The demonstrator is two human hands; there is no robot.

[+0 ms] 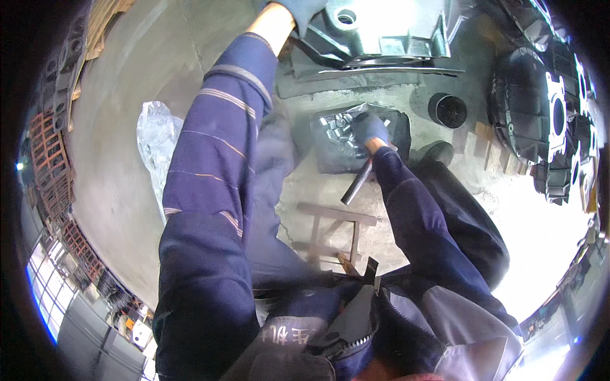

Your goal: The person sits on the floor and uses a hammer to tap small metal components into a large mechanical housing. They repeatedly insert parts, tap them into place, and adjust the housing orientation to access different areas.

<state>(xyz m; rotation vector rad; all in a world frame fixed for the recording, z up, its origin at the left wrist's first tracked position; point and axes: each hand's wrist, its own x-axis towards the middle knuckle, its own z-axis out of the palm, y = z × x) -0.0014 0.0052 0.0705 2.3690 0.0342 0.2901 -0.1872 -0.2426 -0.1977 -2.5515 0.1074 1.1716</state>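
Here — left hand [301,10] by casting [365,38], right hand [370,129] over metal pieces [338,129] — grips unclear.

navy sleeves [213,143], left striped | blue gloves [367,129] | grey-panelled jacket [473,330], zip [357,345] | dark trousers [473,219]

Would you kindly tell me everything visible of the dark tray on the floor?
The dark tray is squarish and shallow-looking, its material unclear. It lies on the grey floor between the person's legs, holding loose, silvery metal pieces, mostly toward its far side. The gloved right hand reaches in, and a dark bar sticks out past the near edge; contact is unclear.
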